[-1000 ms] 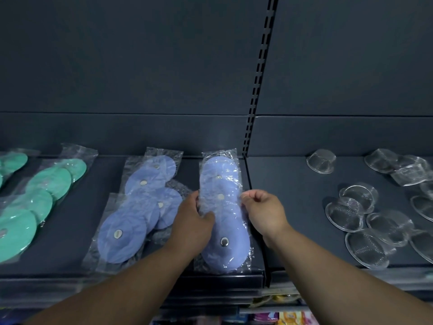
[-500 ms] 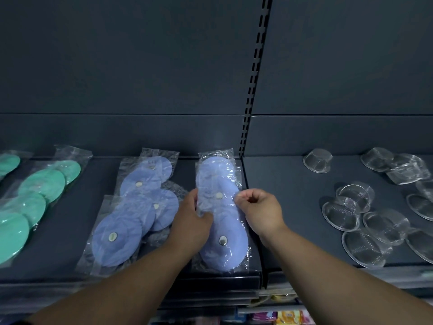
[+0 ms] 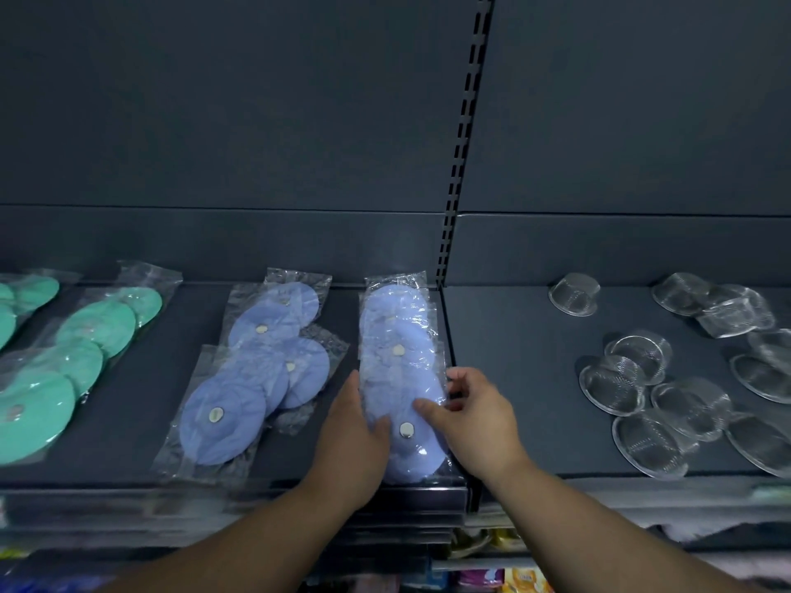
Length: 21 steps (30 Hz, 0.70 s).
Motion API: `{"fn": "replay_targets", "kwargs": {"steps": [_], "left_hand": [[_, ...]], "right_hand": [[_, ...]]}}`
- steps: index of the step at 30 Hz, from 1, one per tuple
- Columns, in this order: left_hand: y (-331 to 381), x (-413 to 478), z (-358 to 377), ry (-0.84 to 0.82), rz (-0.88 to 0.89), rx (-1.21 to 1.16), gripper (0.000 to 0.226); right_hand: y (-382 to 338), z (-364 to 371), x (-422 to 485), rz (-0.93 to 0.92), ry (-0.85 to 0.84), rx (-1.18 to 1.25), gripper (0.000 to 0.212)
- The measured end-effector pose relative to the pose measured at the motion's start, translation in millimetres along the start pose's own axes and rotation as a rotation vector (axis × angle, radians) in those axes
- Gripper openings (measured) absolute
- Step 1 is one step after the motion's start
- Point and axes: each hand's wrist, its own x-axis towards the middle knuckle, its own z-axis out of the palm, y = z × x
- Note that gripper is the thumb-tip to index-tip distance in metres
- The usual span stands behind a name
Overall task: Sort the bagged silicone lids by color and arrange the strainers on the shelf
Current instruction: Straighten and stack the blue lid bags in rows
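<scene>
Blue bagged lids lie just left of the slotted upright; your right hand has dropped its pinch and now spreads loosely, thumb on the plastic, while your left hand stays flat along their far edge, so this set looks placed. Green lids far left of the upright are cut off.
</scene>
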Motion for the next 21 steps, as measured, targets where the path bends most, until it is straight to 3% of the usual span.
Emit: {"fn": "replay_targets", "kwargs": {"steps": [4, 9, 11, 13, 17, 21], "left_hand": [[2.0, -6.5, -0.7, -0.041, -0.002, 0.034, 0.065], [6.0, -10.6, -2.9, -0.046, -0.013, 0.082, 0.028], [5.7, -6.7, -6.8, -0.029, -0.032, 0.081, 0.023], [9.5, 0.3, -12.7, -0.004, -0.046, 0.072, 0.028], [25.2, 21.8, -24.1, 0.014, -0.017, 0.123, 0.060], [42.4, 46.9, -30.4, -0.006, 0.048, 0.194, 0.052]], "right_hand": [[-0.1, -5.0, -3.2, -0.035, -0.036, -0.082, 0.033], [-4.9, -8.8, -8.0, -0.056, -0.081, -0.134, 0.041], [-8.8, -11.1, -8.0, -0.077, -0.071, -0.131, 0.043], [-13.5, -14.0, -5.7, -0.106, -0.063, -0.128, 0.053], [-24.8, -17.6, 8.4, -0.173, -0.090, -0.181, 0.059], [-31.9, -13.5, 29.8, -0.196, -0.126, -0.225, 0.054]]}}
